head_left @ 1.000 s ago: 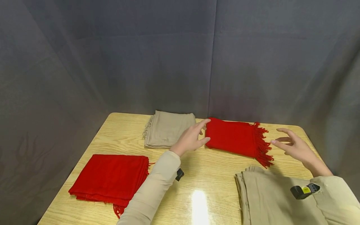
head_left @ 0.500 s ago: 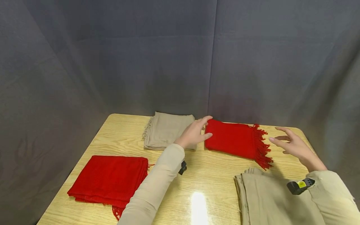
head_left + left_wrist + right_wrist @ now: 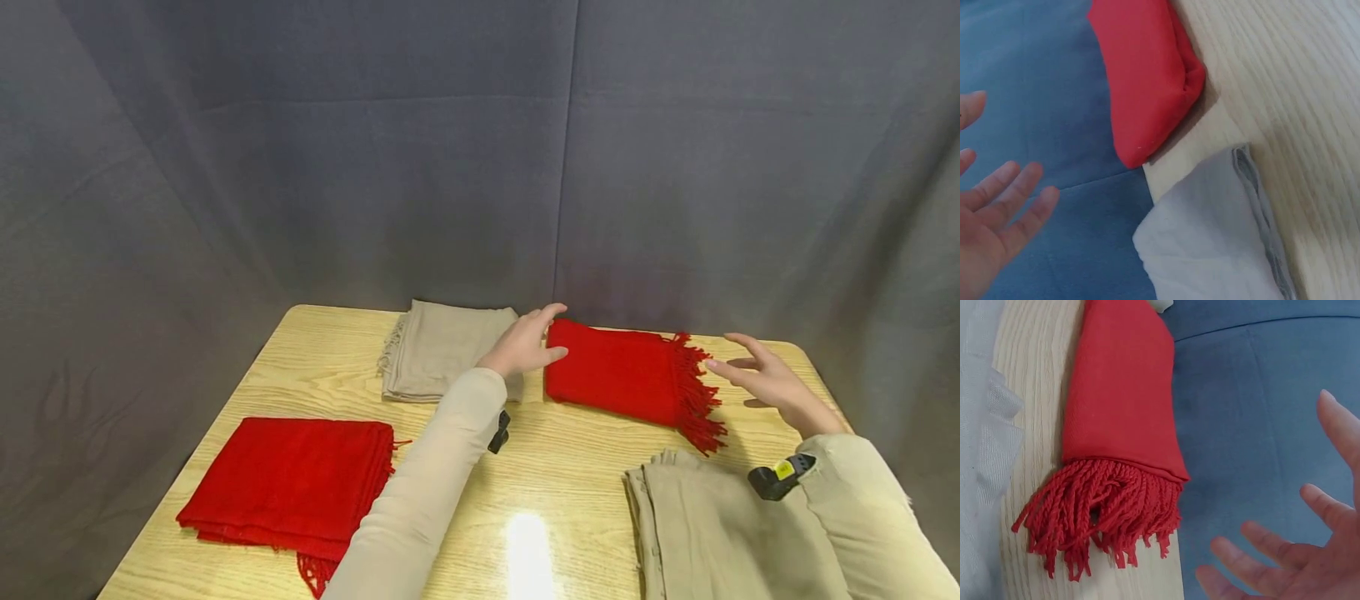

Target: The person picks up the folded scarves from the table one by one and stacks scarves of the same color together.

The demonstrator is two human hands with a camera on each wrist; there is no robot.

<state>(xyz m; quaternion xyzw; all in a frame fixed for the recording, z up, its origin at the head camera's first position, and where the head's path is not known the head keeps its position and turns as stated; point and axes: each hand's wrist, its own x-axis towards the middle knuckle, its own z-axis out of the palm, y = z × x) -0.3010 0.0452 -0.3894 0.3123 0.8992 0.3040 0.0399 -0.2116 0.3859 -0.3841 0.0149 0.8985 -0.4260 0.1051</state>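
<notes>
A folded red scarf [image 3: 615, 371] lies at the back of the table, its fringe [image 3: 1107, 506] toward the right. My left hand [image 3: 525, 340] hovers by its left end with fingers spread, holding nothing. In the head view that hand overlaps the corner of a folded beige scarf [image 3: 446, 350]. Past the fringe on the right is my right hand [image 3: 765, 379], fingers apart and nothing in them. The left wrist view shows the left fingers well apart from the red scarf [image 3: 1147, 75] and the beige one [image 3: 1210, 237].
Another folded red scarf [image 3: 292, 483] lies at the front left, beside my left sleeve. Under my right forearm spreads a larger beige cloth [image 3: 712, 525]. Behind the wooden table [image 3: 555, 467] hangs a grey-blue curtain [image 3: 420, 167].
Both hands have shifted slightly: the left a little up and right, the right a little up and left toward the fringe. The scarves have stayed in place.
</notes>
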